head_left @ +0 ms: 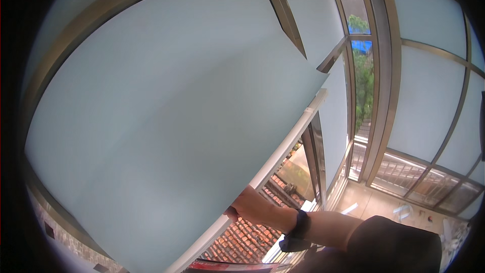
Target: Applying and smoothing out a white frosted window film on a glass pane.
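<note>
My right hand (245, 206) reaches in from the lower right, its fingers curled round a long white rail (283, 152). The rail runs slantwise along the edge of a large pale blue-grey sheet (166, 121), which looks like a window blind. This sheet fills most of the left and middle of the view. A dark band (301, 225) sits on my right wrist, and a black sleeve (394, 245) covers the upper arm. The fingertips are partly hidden by the rail. My left hand is out of view.
Metal-framed windows with frosted panes (429, 101) stand at the right. Beyond the rail lie tiled roofs (247, 240) outside. White scraps (349, 208) and other small items rest on the tiled floor (371, 199). A red-and-black object (237, 265) shows at the lower edge.
</note>
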Demonstrator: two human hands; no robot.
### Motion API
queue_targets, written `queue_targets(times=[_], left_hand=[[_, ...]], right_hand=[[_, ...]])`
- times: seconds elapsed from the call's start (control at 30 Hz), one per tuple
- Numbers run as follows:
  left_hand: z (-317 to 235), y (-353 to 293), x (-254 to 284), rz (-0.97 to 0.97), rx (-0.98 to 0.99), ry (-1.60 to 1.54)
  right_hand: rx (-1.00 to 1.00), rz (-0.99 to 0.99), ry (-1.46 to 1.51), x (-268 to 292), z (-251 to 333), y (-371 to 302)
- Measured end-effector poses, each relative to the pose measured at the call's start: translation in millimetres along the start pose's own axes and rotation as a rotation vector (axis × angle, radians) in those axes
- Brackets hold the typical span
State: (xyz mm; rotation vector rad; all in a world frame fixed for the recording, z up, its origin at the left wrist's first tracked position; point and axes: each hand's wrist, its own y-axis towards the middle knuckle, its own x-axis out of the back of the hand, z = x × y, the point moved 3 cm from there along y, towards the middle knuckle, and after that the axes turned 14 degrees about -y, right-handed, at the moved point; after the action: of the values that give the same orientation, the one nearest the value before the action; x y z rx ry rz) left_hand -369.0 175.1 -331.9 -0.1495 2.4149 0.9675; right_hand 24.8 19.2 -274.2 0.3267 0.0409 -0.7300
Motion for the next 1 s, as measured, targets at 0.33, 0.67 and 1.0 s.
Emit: queue_targets(times=[0.33, 0.67, 1.0], left_hand=[[11, 1, 8, -0.019, -0.007, -0.033], [9, 1, -9, 0.018, -0.030, -0.022], [1, 41, 22, -0.025, -0.183, 0.148]], right_hand=[[-0.085, 0.036, 0.055, 3, -20, -10], [-0.154, 0.019, -0.073, 6, -34, -12], [-0.194, -0.057, -0.182, 15, -27, -24]])
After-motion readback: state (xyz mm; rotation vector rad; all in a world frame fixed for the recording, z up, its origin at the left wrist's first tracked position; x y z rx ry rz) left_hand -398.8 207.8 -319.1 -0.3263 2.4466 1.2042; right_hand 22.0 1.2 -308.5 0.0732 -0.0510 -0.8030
